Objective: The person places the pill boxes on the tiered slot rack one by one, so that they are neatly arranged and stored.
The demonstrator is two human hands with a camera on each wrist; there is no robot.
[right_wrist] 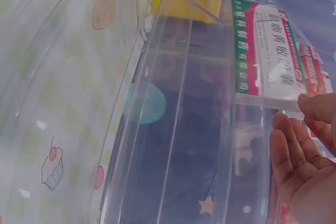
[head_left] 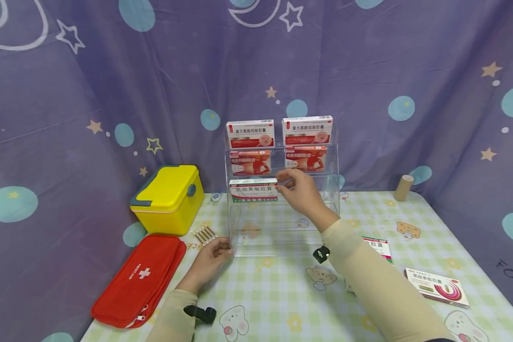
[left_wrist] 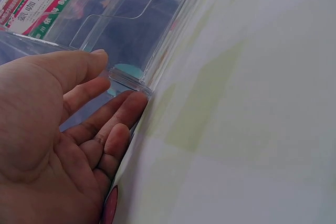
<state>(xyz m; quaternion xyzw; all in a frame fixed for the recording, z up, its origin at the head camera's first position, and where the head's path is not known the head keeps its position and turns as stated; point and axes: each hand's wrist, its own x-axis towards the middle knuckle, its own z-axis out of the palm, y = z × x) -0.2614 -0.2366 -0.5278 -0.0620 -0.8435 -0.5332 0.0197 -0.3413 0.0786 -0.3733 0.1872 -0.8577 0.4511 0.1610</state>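
A clear tiered display rack [head_left: 229, 223] stands on the table. On its third tier, at the left, leans a white, red and green medicine box [head_left: 254, 191]. My right hand [head_left: 301, 190] is at that box's right end; in the right wrist view its thumb touches the box's corner, the other fingers loosely bent beside it. My left hand [head_left: 211, 261] rests by the rack's front left corner, fingertips against the clear edge in the left wrist view. Two red-and-white boxes [head_left: 251, 134] fill the top tier, and two orange-red boxes [head_left: 305, 158] stand one tier lower.
Left of the rack are a yellow case [head_left: 166, 199], a red first aid pouch [head_left: 138, 280] and several cotton swabs [head_left: 204, 234]. On the right lie a white medicine box [head_left: 437, 287] and a green-edged box [head_left: 378, 248] partly behind my right sleeve. A tan roll [head_left: 403, 188] stands farther back.
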